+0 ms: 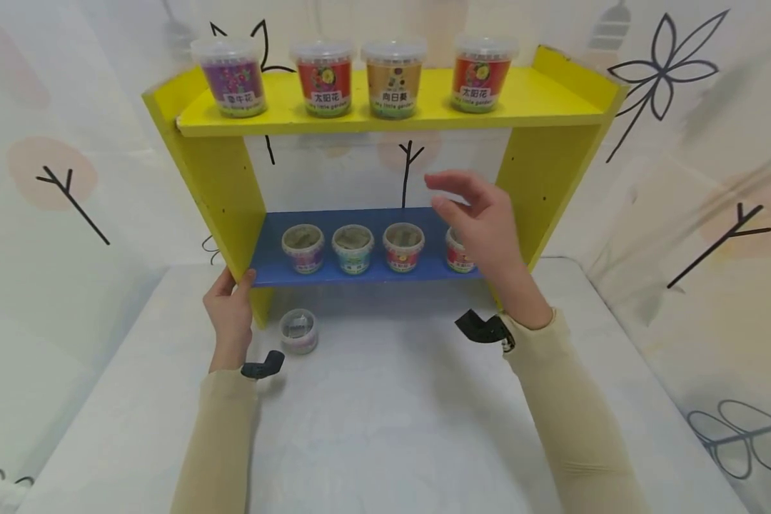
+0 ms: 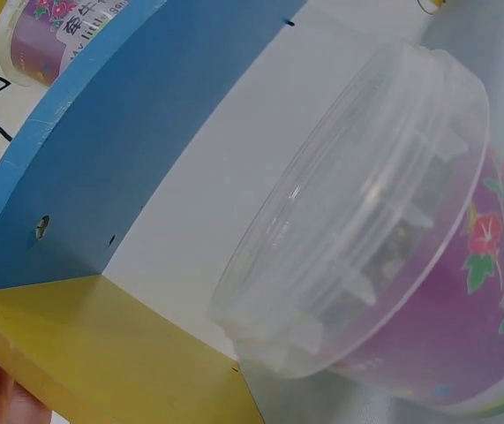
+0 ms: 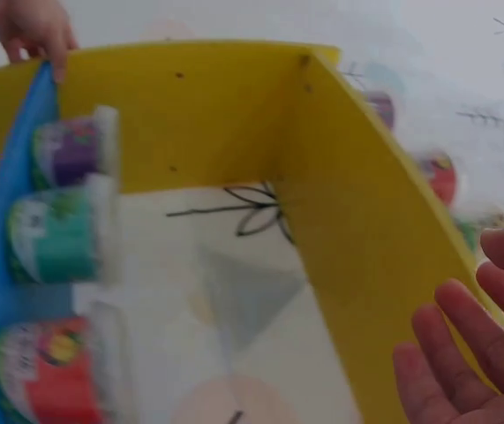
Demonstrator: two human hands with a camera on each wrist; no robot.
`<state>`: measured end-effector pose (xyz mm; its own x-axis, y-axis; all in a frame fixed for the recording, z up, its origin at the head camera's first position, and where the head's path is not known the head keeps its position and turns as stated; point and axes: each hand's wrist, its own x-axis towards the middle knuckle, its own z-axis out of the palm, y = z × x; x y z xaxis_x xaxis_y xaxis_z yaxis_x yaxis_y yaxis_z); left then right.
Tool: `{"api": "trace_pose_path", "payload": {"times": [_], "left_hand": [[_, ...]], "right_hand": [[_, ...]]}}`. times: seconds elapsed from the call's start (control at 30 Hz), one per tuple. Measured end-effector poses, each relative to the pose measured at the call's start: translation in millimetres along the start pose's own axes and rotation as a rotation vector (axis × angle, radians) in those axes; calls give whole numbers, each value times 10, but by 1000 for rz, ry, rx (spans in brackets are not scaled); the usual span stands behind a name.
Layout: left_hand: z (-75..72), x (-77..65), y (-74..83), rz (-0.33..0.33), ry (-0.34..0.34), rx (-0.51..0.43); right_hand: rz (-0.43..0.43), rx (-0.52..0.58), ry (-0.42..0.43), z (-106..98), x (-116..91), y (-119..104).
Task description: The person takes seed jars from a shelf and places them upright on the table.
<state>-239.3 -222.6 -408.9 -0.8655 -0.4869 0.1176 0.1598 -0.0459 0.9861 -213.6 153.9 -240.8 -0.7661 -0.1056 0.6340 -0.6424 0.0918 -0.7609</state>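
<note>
My left hand point(image 1: 229, 314) grips the left side panel of a small yellow shelf point(image 1: 212, 185), thumb at the front end of its blue lower board point(image 1: 373, 276). Raised in front of the shelf's right half, my right hand point(image 1: 491, 232) holds nothing; its fingers are loosely bent and apart. It partly covers a red-labelled cup point(image 1: 457, 257) on the blue board. Left of that stand a red cup point(image 1: 403, 253), a teal cup point(image 1: 353, 253) and a purple cup point(image 1: 305, 255). A lidded purple flower-label cup point(image 2: 463, 300) stands close to my left hand, on the white table point(image 1: 360, 414).
Along the yellow top board point(image 1: 430, 121) stand a purple cup point(image 1: 236, 86), a red cup point(image 1: 325, 82), a tan cup point(image 1: 394, 82) and another red cup point(image 1: 480, 78), all with clear lids. Pale cloth with line drawings point(image 1: 700, 285) hangs behind and beside the table.
</note>
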Motion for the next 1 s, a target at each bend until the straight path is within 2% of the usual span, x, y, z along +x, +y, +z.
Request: {"api": "trace_pose_path", "payload": {"times": [0.23,0.6,0.83,1.0], "left_hand": [[-4,1,-18,6,3,-26],[11,9,-24,8,11,-18],[5,14,-10,6,12,-14],[-3,8,-14,6,8,-16]], "right_hand": [[-40,58,130,-261,263,-287],[-149,127,233,-537,553,-616],[-136,40,329,-634,738,-639],[-79,27,321,-670,854,-620]]}}
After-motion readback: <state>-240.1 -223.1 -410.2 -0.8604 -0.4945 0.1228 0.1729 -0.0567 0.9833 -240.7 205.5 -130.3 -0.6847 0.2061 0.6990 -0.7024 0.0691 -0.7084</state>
